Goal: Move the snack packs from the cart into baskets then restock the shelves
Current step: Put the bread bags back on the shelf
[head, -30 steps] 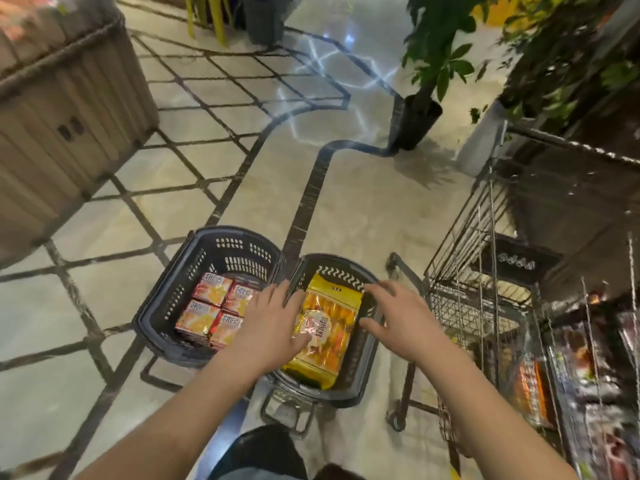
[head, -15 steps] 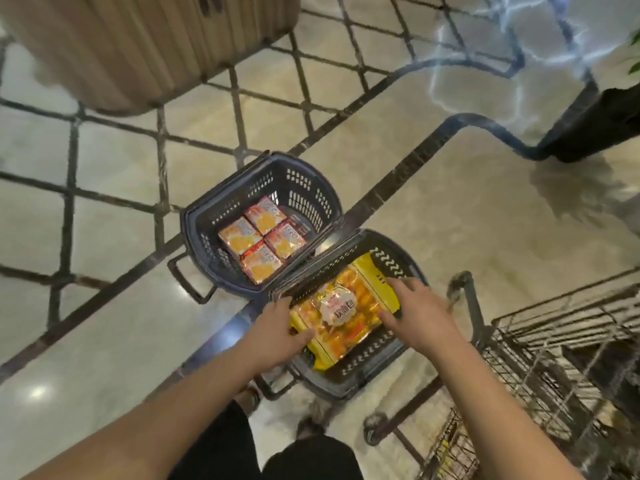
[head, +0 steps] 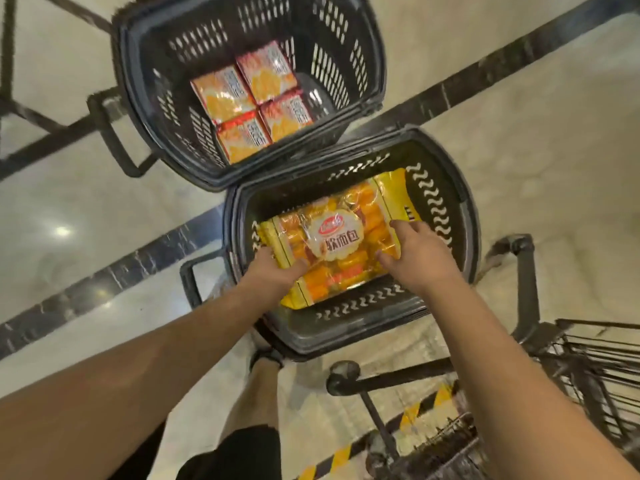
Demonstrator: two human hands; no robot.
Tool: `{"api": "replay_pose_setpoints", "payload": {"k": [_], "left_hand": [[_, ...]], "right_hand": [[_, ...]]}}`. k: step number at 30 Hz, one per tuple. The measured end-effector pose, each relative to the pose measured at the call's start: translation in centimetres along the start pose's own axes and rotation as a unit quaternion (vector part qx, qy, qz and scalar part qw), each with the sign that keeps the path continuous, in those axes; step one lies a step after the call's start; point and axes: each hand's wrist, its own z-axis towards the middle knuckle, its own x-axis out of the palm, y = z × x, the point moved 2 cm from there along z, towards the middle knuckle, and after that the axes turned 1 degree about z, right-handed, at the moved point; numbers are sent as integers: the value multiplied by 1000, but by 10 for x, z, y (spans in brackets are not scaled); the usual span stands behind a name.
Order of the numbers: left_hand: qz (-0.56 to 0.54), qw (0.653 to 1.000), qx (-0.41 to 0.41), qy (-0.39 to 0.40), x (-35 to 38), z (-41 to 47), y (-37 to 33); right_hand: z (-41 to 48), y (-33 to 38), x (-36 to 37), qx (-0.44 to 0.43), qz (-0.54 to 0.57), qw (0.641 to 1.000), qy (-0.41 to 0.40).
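A large yellow bread pack [head: 341,233] with a white round label lies in the near dark basket [head: 464,216]. My left hand [head: 273,271] grips its lower left corner. My right hand [head: 420,258] presses on its right side. The far dark basket [head: 367,53] holds several small orange-and-red snack packs [head: 251,98], laid flat side by side. Both baskets stand on the floor and touch at their rims.
The wire cart's frame and front wheel [head: 346,375] stand at the lower right, with yellow-black striped tape on the floor beneath. Polished beige floor with dark tile bands surrounds the baskets. My foot [head: 266,358] is just below the near basket.
The view has tilted down and closer over the baskets. Both hands have gone from the basket's sides onto the yellow pack, which now lies lower and flatter in the near basket.
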Motion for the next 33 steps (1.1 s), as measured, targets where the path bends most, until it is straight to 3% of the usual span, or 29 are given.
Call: {"api": "replay_pose_setpoints", "payload": {"k": [4,14,21,25,30,33], "left_hand": [[-12,998,-57,-10,27,49,16],[-36,994,-87,-61,54,113,35],[-174,978,-114,-16,58,126,38],[-241,960,-139,8,54,121,37],[-226,963,-141,33,46,106,38],[-220,966,-130,42,42,96,38]], "right_hand": [[51,-21,25,22,18,1000,7],[108,-61,68,53,71,996,-11],[130,-71,84,125,238,963,27],[131,-72,87,156,262,952,18],[111,-82,89,186,268,944,52],[91,-85,80,187,298,935,31]]}}
